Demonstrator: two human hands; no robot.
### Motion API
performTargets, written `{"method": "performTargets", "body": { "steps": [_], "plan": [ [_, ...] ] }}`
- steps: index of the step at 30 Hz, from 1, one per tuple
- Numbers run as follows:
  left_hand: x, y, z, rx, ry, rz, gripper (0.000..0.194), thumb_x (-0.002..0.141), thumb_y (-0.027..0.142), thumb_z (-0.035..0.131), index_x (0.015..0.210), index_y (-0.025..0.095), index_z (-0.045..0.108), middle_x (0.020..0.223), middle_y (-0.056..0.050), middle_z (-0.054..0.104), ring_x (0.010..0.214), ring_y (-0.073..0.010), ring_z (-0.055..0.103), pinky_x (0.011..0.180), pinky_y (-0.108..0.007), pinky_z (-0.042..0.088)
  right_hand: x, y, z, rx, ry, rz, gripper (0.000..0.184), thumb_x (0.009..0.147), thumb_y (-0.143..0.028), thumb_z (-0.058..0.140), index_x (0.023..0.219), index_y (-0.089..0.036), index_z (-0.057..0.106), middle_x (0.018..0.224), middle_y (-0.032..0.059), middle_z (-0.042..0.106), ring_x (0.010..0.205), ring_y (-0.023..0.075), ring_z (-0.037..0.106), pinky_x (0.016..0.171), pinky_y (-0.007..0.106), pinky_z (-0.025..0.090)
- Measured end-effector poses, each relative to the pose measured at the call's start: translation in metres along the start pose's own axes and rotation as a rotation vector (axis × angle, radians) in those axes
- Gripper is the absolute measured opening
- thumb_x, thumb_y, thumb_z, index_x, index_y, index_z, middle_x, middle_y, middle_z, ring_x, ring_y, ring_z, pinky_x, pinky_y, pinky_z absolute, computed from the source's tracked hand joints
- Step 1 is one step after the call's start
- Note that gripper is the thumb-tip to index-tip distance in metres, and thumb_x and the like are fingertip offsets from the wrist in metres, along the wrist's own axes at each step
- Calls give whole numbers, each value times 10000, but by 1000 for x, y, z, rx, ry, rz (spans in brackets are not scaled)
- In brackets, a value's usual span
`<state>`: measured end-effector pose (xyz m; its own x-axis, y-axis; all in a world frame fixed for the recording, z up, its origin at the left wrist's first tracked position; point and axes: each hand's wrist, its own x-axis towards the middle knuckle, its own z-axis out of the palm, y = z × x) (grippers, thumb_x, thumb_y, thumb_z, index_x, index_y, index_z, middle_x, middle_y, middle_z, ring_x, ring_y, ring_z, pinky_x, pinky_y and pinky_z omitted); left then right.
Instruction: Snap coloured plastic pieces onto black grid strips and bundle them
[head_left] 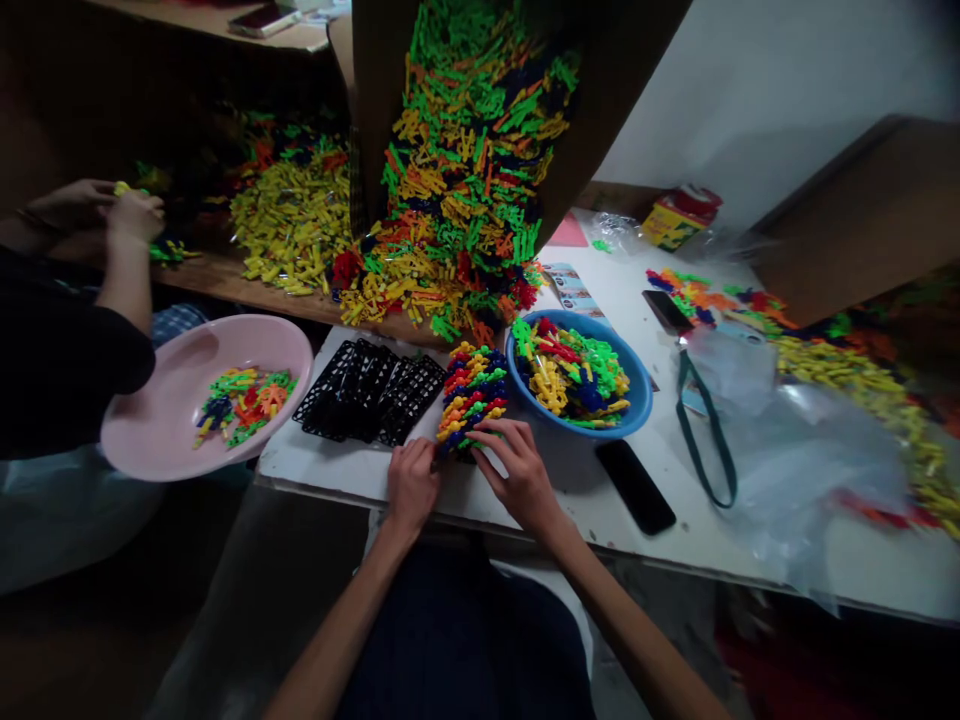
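A block of small plastic figures (pixel 474 392) in slanting rows of red, yellow, green, blue and orange lies on the table in front of me, apparently set on a black grid that they mostly cover. At its lower left corner my left hand (pixel 412 487) is closed with curled fingers; what it grips is hidden. My right hand (pixel 516 472) bends over the lower right corner, thumb and fingertips around a small green figure in the bottom row. Several black perforated plastic grids (pixel 360 390) lie overlapping on the left. A blue basin (pixel 639 405) of loose figures stands close on the right.
A large heap of figures (pixel 472 170) spills from a box behind. A co-worker's hands (pixel 135 212) hold pieces at far left, above a pink basin (pixel 139 425). Right of me lie a black phone (pixel 636 487), a dark strap (pixel 701 440), plastic bags (pixel 817 470) and more figures.
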<state>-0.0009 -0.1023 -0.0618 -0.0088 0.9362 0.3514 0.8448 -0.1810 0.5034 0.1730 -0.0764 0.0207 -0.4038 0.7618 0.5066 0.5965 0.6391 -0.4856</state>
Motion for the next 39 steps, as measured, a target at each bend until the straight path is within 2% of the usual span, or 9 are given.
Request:
{"method": "performTargets", "body": {
  "steps": [7,14,18,22,26,29,31,35,39],
  "plan": [
    [4,-4,-1,-14,-61,-41,105,896,169,539,937,181,636,895,-51,676,837,-191,627,721,-303,414,1,0,-2,18,-7,35,239,936,-166,575,1127,-265,679,1115,73,678,1073,235,570,945,426,520],
    [1,-11,0,68,-76,1,239,849,89,508,1035,171,635,1006,-96,688,927,-228,630,774,-327,445,0,2,0,48,-15,74,264,942,-159,548,1130,-279,689,1112,73,680,1081,237,572,958,440,515],
    [7,-11,-6,74,-178,1,302,800,84,530,1075,168,623,1054,-109,685,969,-250,630,786,-340,437,0,-5,2,93,-10,85,247,945,-168,549,1123,-275,683,1123,65,680,1093,232,570,965,427,504],
    [16,-8,-12,58,-245,-30,227,824,162,559,1036,181,637,1003,-98,708,960,-260,649,791,-348,424,7,8,-12,88,130,195,191,970,-247,521,1096,-252,666,1064,63,682,1043,224,593,953,418,490],
    [19,-9,-7,41,-191,0,284,800,132,563,1064,191,652,1037,-102,727,983,-255,655,798,-346,429,15,57,-40,-257,347,490,320,893,-494,602,937,-186,676,958,127,661,999,299,566,912,489,464],
    [21,-13,-1,39,-135,37,226,821,148,553,1006,213,667,1004,-80,740,928,-239,664,762,-334,434,12,91,-54,-428,199,591,458,840,-622,597,707,-188,659,808,133,656,935,325,585,896,534,438],
    [22,-15,0,35,-91,28,176,840,161,540,938,215,675,944,-72,746,865,-228,666,737,-326,437,7,103,-56,-450,98,616,467,858,-618,564,691,-193,662,745,108,664,881,305,613,894,534,432],
    [15,-11,-13,14,-30,-46,148,871,211,530,929,210,666,833,-50,725,768,-210,648,718,-322,454,4,110,-49,-221,92,702,403,825,-598,600,865,-203,669,763,57,706,820,255,660,856,461,480],
    [1,12,-39,-69,110,-89,236,925,257,509,1127,192,613,995,-74,694,891,-234,648,796,-359,489,12,104,-59,101,322,734,479,785,-608,620,986,-173,640,849,73,718,774,222,675,751,375,535]
  ]
}}
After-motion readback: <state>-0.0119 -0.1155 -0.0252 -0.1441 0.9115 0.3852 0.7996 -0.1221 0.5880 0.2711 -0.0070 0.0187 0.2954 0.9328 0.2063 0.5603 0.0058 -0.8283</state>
